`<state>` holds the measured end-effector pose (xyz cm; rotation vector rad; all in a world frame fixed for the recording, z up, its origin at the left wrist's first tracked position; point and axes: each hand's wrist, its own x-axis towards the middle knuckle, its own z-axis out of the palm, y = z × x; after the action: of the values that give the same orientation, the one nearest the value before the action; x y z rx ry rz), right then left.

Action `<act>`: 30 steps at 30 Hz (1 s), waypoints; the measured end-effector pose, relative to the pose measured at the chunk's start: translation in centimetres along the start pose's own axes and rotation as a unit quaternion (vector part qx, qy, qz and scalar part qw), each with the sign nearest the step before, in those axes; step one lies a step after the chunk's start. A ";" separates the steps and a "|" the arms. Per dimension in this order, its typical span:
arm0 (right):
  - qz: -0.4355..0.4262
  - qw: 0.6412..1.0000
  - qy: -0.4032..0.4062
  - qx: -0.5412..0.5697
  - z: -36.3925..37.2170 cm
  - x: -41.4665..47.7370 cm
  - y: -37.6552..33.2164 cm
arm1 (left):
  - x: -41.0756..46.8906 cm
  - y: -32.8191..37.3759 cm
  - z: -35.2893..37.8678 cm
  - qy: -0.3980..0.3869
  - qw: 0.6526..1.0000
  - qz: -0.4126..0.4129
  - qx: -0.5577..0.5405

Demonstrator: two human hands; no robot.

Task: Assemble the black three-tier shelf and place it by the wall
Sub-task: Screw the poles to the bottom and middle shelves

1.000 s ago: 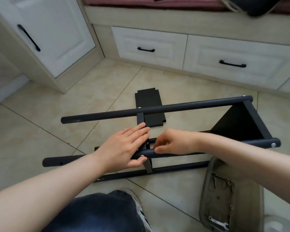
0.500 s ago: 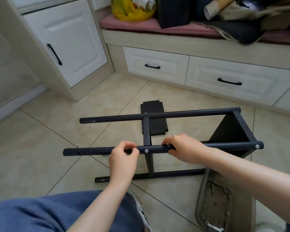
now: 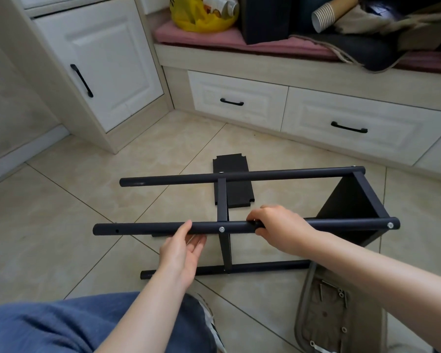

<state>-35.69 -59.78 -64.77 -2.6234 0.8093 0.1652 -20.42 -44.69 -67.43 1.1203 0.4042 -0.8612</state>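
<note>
The black shelf frame (image 3: 285, 174) lies on its side on the tiled floor, its round posts running left to right. One black shelf panel (image 3: 349, 205) is fixed at its right end, and a crossbar (image 3: 222, 200) joins the posts in the middle. My right hand (image 3: 278, 225) is closed around the near upper post (image 3: 138, 228), just right of a silver screw. My left hand (image 3: 183, 250) sits under that post with fingers apart and palm up, thumb touching the tube. A loose black shelf panel (image 3: 236, 193) lies flat on the floor behind the frame.
A grey tray (image 3: 323, 314) with screws and washers lies on the floor at the lower right. White drawers (image 3: 239, 98) and a cabinet door (image 3: 107, 62) stand behind. The bench above carries a yellow bag (image 3: 201, 19) and paper cups (image 3: 325, 15). My blue-clad knee (image 3: 61, 324) is at the bottom left.
My left hand has let go of the near post and opened beneath it. The right hand keeps its grip. The view has tilted up, showing the bench top.
</note>
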 end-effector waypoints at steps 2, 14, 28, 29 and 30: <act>-0.001 1.000 0.004 -0.006 0.1 0.0 0.0 | 0.3 0.3 0.3 -0.010 0.999 -0.007 -0.030; 0.003 0.996 0.022 -0.089 -1.6 1.0 -0.1 | 1.1 1.0 2.2 -0.057 0.998 -0.005 -0.031; -0.005 0.992 0.116 -0.050 -5.5 4.1 -1.2 | 0.0 8.3 7.4 -0.145 0.981 0.116 0.058; -0.009 0.992 0.124 -0.037 -5.7 4.2 -1.4 | -0.2 8.9 7.7 -0.154 0.977 0.126 0.071; -0.015 0.992 0.127 -0.019 -5.8 4.3 -1.5 | -0.5 9.6 8.0 -0.162 0.974 0.135 0.083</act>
<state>-31.28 -63.18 -59.87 -2.7257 0.8550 -0.1680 -14.39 -50.11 -57.93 1.1321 -0.0931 -0.8278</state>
